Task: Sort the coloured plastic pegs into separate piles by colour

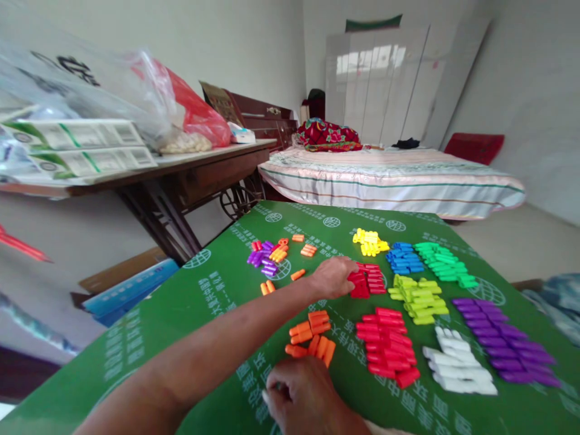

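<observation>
Small plastic caps lie sorted by colour on a green printed mat. My left hand reaches across the mat, its fingers curled down onto a small red pile. My right hand rests near the front edge as a loose fist, just below an orange pile, with a small pale thing showing at its fingertips. Around them lie a bigger red pile, white caps, purple caps, lime caps, blue caps, green caps and yellow caps.
A mixed heap of purple, orange and red caps and loose orange ones sit at the mat's far left. A wooden sewing table with bags and boxes stands at the left. A bed lies behind the mat.
</observation>
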`<state>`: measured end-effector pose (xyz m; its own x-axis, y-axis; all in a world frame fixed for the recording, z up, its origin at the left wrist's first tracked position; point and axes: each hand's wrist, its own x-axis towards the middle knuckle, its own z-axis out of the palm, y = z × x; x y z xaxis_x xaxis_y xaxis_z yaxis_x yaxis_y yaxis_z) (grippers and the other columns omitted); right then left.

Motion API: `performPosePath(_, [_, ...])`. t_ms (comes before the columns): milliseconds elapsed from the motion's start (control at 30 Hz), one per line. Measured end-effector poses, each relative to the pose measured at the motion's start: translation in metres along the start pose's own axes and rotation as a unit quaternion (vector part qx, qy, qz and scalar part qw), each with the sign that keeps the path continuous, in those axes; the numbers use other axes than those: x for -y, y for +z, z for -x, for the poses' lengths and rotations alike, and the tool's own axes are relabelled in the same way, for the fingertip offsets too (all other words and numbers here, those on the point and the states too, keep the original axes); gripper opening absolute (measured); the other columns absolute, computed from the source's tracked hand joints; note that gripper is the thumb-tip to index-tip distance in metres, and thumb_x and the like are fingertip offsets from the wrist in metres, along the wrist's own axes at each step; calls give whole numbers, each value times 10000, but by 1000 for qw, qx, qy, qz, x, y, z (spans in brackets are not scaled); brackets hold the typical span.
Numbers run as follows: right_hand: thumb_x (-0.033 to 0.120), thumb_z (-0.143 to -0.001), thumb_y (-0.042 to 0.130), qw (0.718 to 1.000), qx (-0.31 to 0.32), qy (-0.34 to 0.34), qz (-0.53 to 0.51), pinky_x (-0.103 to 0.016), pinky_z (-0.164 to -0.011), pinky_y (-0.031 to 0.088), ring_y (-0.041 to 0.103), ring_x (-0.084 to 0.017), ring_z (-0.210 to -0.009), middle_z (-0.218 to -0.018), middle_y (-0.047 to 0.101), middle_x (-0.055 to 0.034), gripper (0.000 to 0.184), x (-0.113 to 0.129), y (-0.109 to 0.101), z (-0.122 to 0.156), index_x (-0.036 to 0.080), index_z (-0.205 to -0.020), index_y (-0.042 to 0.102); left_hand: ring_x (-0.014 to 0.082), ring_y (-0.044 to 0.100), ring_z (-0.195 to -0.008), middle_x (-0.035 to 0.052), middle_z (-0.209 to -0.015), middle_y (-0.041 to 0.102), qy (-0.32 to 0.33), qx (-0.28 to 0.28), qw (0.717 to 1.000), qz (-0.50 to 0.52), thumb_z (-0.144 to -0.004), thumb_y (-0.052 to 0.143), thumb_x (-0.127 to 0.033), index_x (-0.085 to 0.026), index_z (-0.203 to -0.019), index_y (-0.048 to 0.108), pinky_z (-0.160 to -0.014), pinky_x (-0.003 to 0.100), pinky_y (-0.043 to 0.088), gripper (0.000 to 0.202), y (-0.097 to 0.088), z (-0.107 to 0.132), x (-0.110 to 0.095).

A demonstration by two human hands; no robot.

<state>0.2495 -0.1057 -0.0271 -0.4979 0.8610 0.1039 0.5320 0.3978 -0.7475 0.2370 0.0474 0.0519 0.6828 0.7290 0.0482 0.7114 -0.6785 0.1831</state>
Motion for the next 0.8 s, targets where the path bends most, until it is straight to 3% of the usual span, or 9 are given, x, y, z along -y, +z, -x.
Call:
performPosePath(100, [238, -738, 533, 1000, 6, -4, -1, -196, -497, 288, 562, -79, -547, -604, 670, 20, 153, -1, -1, -1, 206, -621, 626, 191, 574, -861, 54, -892, 625, 43, 6, 999, -33, -716, 524, -182, -173, -831, 594, -742, 273, 460, 135, 9, -18, -11])
performPosePath(233, [255, -742, 539, 1000, 22, 0, -4, -199, -504, 302, 586, -91, -569, -628, 684, 11, 150, 1, -4, -2, 205, -637, 633, 217, 585, -871, 85, -912, 629, 36, 7, 998, -49, -732, 502, -171, -155, -859, 599, -746, 312, 483, 162, 16, -32, -11])
performPosePath(500, [212, -727, 544, 999, 43, 20, -4, -204, -513, 297, 592, -98, -585, -646, 688, 10, 129, 2, -3, 0, 211, -638, 637, 191, 560, -937, 65, -970, 619, 38, -18, 998, -56, -781, 514, -258, -169, -861, 600, -843, 294, 466, 147, 28, -26, 1])
performPosePath(667, [169, -708, 546, 999, 28, 20, -12, -203, -524, 302, 585, -97, -593, -640, 679, 5, 119, 1, 2, 0, 201, -636, 635, 183, 557, -960, 64, -977, 619, -41, -47, 996, -68, -833, 440, -276, -179, -900, 612, -832, 282, 471, 209, 22, -13, 24])
performPosePath(800, [156, -684, 562, 998, 51, 20, -8, -201, -520, 295, 577, -97, -590, -635, 676, 10, 98, -2, 5, -2, 201, -636, 635, 199, 570, -962, 93, -985, 621, -185, -72, 976, -89, -836, 409, -225, -162, -923, 628, -799, 292, 486, 244, 8, -4, 64])
